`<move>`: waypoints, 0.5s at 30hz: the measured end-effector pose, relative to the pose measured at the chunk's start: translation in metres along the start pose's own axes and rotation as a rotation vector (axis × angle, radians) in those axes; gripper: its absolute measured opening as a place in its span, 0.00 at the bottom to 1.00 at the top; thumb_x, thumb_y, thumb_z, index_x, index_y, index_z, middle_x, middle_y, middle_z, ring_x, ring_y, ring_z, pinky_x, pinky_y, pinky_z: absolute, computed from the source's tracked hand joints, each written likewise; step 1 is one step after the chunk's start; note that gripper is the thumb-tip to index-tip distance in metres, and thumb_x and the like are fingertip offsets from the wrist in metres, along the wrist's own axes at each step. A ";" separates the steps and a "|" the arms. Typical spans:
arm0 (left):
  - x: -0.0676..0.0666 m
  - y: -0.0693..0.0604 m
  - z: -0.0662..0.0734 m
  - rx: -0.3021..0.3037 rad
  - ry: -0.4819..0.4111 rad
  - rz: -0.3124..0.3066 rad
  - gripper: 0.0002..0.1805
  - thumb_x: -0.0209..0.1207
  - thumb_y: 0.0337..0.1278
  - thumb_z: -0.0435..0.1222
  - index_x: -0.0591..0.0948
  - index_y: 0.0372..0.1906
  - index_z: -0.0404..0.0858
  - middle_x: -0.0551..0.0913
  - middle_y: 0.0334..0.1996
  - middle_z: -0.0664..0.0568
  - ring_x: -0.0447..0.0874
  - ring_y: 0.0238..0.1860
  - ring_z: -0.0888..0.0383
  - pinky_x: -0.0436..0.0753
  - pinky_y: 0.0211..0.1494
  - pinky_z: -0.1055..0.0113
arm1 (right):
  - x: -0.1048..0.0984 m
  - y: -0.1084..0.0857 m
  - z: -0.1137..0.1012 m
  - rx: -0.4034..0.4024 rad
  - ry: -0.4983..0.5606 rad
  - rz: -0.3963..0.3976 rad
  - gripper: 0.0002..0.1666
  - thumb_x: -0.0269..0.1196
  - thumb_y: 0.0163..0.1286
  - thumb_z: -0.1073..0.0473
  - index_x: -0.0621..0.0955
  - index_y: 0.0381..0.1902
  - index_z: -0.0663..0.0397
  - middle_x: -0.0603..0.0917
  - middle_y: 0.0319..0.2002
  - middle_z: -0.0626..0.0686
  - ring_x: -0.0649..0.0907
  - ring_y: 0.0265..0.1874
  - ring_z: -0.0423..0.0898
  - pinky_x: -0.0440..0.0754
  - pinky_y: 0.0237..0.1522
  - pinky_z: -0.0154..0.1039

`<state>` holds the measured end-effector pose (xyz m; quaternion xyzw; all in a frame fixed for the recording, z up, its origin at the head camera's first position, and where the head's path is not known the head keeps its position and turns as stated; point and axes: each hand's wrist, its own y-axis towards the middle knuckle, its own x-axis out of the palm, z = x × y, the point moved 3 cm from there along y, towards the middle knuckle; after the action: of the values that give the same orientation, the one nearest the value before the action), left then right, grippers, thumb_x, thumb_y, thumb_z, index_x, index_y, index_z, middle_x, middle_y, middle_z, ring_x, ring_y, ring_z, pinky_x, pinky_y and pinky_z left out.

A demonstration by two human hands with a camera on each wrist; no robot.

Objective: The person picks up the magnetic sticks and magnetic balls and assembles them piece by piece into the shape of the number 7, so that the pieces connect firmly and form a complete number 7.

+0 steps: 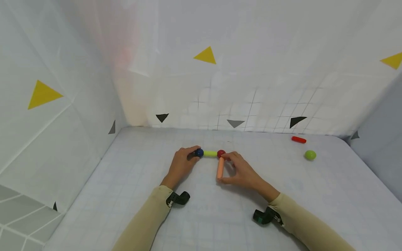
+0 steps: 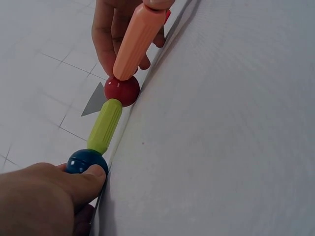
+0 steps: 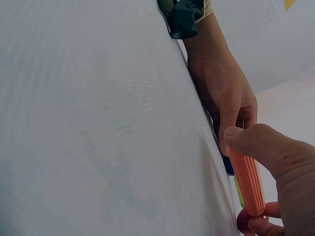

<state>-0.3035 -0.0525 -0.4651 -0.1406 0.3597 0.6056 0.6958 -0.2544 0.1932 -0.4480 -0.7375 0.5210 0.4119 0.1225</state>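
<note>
My left hand (image 1: 182, 164) pinches a dark blue ball (image 1: 199, 153) between thumb and fingers. From that ball a yellow-green rod (image 1: 210, 153) runs across to a red ball (image 1: 221, 153). My right hand (image 1: 241, 170) holds an orange rod (image 1: 220, 168) by its two ends, thumb on the near end and fingers at the far end beside the red ball. In the left wrist view the orange rod (image 2: 139, 43) meets the red ball (image 2: 122, 90); whether it is joined, I cannot tell. The right wrist view shows the red ball (image 3: 243, 221) partly hidden behind fingers.
Toward the back right of the white table (image 1: 201, 223) lie a short red rod (image 1: 298, 139) and a light green ball (image 1: 310, 155). White sheeting with yellow triangles (image 1: 206, 55) stands behind and on both sides. Each wrist carries a dark camera.
</note>
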 end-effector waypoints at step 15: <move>-0.001 -0.001 0.002 0.019 -0.006 0.017 0.25 0.70 0.65 0.35 0.84 0.66 0.48 0.85 0.59 0.51 0.79 0.54 0.51 0.78 0.61 0.54 | 0.000 -0.001 -0.001 -0.007 -0.003 0.011 0.46 0.83 0.55 0.48 0.76 0.66 0.58 0.77 0.58 0.52 0.77 0.55 0.51 0.81 0.54 0.51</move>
<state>-0.3019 -0.0518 -0.4632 -0.1293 0.3646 0.6084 0.6930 -0.2528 0.1932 -0.4479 -0.7345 0.5234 0.4155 0.1182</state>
